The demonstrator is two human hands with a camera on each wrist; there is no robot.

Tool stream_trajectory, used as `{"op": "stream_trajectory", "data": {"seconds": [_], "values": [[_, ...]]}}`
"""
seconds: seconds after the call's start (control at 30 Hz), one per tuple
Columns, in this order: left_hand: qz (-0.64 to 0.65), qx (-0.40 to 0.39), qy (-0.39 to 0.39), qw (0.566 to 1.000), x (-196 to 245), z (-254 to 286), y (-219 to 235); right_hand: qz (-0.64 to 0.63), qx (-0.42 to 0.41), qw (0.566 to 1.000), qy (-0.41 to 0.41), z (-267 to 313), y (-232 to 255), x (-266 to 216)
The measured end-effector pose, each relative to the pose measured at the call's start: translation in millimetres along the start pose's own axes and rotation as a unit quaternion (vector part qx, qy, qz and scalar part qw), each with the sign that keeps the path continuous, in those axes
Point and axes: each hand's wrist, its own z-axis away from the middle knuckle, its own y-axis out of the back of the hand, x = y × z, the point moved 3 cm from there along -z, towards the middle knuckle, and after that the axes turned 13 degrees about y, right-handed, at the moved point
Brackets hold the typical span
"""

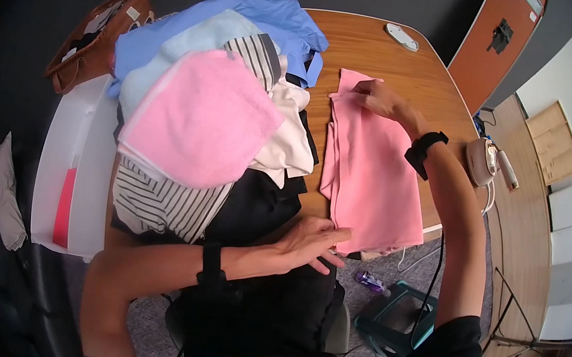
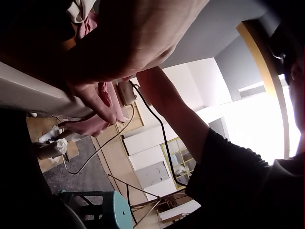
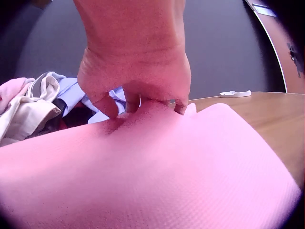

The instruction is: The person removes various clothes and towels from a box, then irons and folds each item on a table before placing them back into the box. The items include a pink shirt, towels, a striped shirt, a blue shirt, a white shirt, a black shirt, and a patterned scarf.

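A salmon-pink cloth [image 1: 375, 182] lies lengthwise on the table, its near end hanging over the front edge. At its far end my right hand [image 1: 381, 99] pinches the fabric; in the right wrist view the fingertips of that hand [image 3: 136, 71] dig into a raised fold of the cloth [image 3: 157, 167]. My left hand [image 1: 306, 244] touches the cloth's near left corner, fingers spread and nearly straight. The left wrist view shows this hand [image 2: 95, 102] in shadow beside the cloth [image 2: 110, 95], its contact partly hidden.
Left of the cloth, a heap of clothes [image 1: 200, 118] covers much of the wooden table [image 1: 418, 88]. Beyond it stand a white bin [image 1: 78, 153] and a brown basket [image 1: 104, 35]. A white object [image 1: 402, 37] lies at the far edge; a teal stool [image 1: 393, 320] stands below.
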Motion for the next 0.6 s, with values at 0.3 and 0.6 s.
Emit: {"op": "stream_trajectory", "data": {"seconds": [0.3,0.6], "values": [[0.008,0.05,-0.098,0.994,-13.5,3.3,1.1,-0.108,0.03,0.994,-0.001,-0.5,-7.8,-3.0],[-0.014,0.056,-0.06,0.997,-19.6,9.7,5.5,-0.12,0.092,0.988,-0.015,4.8,-15.3,6.2]]}}
